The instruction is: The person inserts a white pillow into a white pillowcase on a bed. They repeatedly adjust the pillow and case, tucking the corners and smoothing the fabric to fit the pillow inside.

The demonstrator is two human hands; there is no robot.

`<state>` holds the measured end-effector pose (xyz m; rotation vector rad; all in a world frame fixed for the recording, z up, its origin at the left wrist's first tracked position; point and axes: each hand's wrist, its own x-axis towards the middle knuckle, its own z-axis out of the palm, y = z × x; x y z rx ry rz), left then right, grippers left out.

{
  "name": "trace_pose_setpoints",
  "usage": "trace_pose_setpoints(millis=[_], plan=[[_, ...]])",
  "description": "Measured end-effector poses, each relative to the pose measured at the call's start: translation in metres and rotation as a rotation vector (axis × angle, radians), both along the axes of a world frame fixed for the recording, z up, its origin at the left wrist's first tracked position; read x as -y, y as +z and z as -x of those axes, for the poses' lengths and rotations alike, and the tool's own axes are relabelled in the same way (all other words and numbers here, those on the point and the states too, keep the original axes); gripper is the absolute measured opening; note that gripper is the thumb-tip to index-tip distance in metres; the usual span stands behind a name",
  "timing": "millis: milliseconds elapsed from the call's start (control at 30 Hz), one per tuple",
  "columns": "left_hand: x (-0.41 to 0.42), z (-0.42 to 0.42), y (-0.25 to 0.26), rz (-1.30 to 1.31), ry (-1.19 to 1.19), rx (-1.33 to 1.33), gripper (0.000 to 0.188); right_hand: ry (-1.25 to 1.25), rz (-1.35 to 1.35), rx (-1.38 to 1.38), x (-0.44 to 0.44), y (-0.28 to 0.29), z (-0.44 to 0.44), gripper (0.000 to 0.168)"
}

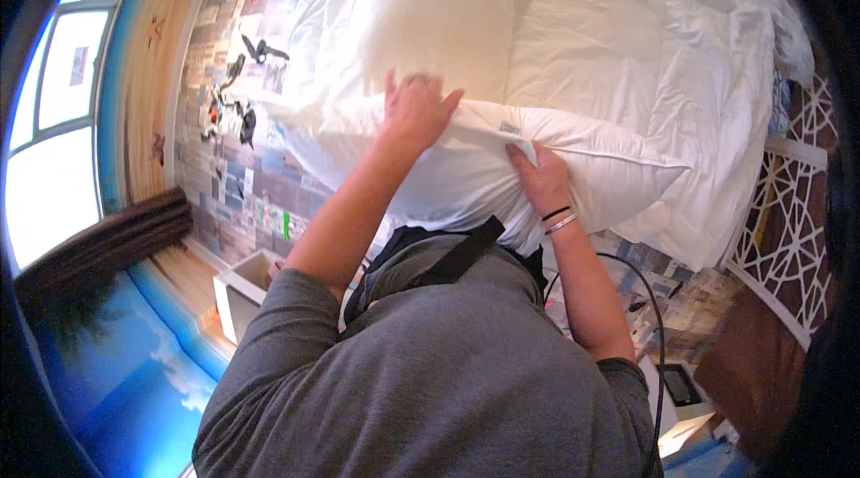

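Note:
A white pillow [605,162] with piped seams and a small tag lies across the near side of the bed, close against my body. My right hand [543,177] pinches its white fabric between thumb and fingers, just below the tag. Fingers spread and slightly blurred, my left hand [420,108] is at the pillow's upper edge, left of the right hand; I cannot tell whether it presses on the cloth. Beyond both hands spreads a rumpled white quilt [605,41], with a smoother cream-white panel [437,21] in its middle.
Several dark objects [248,125] lie on the patchwork-patterned floor [225,182] left of the bed. A white box-like cabinet [245,283] is by my left elbow. A black cable [655,303] curves past my right arm. On the right stands a white lattice panel [783,229].

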<state>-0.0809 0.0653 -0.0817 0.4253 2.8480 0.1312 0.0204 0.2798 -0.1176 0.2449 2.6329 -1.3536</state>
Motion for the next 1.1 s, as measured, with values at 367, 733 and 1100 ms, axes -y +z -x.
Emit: trace_pose_setpoints(millis=[367, 733, 1100], plan=[[0.044, -0.055, 0.019, -0.141, -0.007, -0.353, 0.035, -0.116, -0.150, -0.031, 0.000, -0.014, -0.009, 0.049], [0.054, -0.071, 0.021, -0.500, -0.208, -0.430, 0.037, 0.033, 0.885, 0.661, 0.034, 0.044, 0.037, 0.052], [0.061, 0.017, 0.135, -0.382, -0.143, -0.788, 0.038, -0.299, 1.637, 0.470, -0.045, 0.058, 0.077, 0.044]])
